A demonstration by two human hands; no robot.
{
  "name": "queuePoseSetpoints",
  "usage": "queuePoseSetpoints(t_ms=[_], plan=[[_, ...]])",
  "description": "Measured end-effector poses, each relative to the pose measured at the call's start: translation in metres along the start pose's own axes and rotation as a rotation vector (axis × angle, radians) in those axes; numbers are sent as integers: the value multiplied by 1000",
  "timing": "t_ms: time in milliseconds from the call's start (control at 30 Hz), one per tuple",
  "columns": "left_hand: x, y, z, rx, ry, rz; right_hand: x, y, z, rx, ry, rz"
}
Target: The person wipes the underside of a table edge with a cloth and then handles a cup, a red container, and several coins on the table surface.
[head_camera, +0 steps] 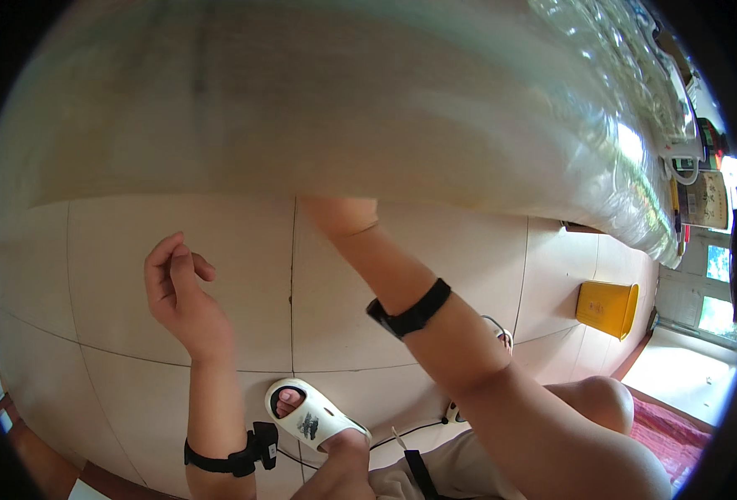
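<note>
My left hand hangs over the tiled floor, its fingers loosely curled and its thumb near a fingertip. Nothing shows in it. A large, blurred pale surface, glossy like a table under a clear plastic cover, fills the top of the view very close to the camera. My right forearm reaches up to its edge, and beyond the wrist the right hand is hidden by it. Black straps circle the left forearm and the right forearm.
On the surface's right side stand a white mug, a box with writing and crumpled clear plastic. A yellow bin is on the floor at the right. Below are my white slipper and a dark cable.
</note>
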State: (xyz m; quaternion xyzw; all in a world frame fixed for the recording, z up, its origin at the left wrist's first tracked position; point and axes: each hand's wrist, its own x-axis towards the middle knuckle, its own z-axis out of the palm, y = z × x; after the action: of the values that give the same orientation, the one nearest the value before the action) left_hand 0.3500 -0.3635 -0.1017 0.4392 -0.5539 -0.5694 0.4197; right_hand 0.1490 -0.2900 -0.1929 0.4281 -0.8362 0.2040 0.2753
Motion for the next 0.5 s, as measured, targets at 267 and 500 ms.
queuePoseSetpoints(t_ms=[267,500], plan=[[-9,-1,20,-6,-72,32,-38,117,-82,73,-84,211],[-17,5,36,-30,-106,-12,-62,171,-110,147,-94,485]])
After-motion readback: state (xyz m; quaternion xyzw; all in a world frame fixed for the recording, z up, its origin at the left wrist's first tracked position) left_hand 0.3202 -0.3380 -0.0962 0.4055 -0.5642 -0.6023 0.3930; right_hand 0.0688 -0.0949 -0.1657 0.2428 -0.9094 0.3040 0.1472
